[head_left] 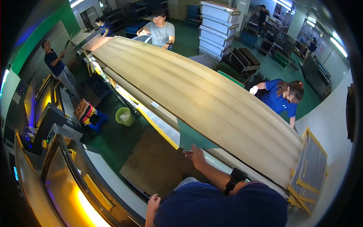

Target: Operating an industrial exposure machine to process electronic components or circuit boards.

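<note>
My right hand [197, 158] reaches forward with its fingers apart, at the lower edge of a flat green panel [194, 135]. The panel shows below the near edge of a long table covered in tan sheeting [177, 85]. Whether my fingertips touch the panel or only overlap it in the view, I cannot tell. A black band with a small box [235, 179] is strapped round my right wrist. My left hand [153, 203] hangs low beside my body, its fingers loosely curled, with nothing visible in them.
Glowing yellow-lit machines [77, 189] stand at my left. A green basket [124, 116] and a blue stool [97, 120] rest on the floor. Co-workers [278, 96] stand round the table. White crates [217, 30] are stacked behind it. A taped grey panel [311, 172] borders its right end.
</note>
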{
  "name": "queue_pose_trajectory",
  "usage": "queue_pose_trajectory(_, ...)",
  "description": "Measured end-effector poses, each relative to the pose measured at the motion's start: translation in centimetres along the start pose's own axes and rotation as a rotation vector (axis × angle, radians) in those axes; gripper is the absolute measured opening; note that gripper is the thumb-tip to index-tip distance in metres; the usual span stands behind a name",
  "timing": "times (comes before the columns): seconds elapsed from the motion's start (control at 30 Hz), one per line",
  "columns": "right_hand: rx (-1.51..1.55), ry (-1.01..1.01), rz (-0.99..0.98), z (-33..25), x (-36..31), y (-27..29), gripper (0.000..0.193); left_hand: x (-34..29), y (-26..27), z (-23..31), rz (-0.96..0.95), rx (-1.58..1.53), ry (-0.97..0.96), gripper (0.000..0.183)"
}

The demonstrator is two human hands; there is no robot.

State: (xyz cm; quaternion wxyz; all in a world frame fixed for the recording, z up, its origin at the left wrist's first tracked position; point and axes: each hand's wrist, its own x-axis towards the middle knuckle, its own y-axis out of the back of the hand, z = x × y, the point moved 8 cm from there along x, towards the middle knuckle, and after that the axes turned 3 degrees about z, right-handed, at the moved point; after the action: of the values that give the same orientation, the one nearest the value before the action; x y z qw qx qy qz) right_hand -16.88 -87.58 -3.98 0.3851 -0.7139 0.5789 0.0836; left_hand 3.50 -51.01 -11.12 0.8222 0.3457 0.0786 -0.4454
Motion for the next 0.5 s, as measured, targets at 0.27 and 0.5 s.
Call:
queue_pose_trajectory(0.27, -0.748, -0.096, -0.507, 8.2, -6.2, -3.8, 0.029, -6.1, 4.5, -9.6, 0.243, -0.231, 0.319, 0.034)
queue_pose_trajectory(0.5, -1.252, 0.004, -0.948, 14.0, -12.8, -10.1, 0.029, -9.9, 22.4, -10.8, 0.992, -0.041, 0.122, 0.017)
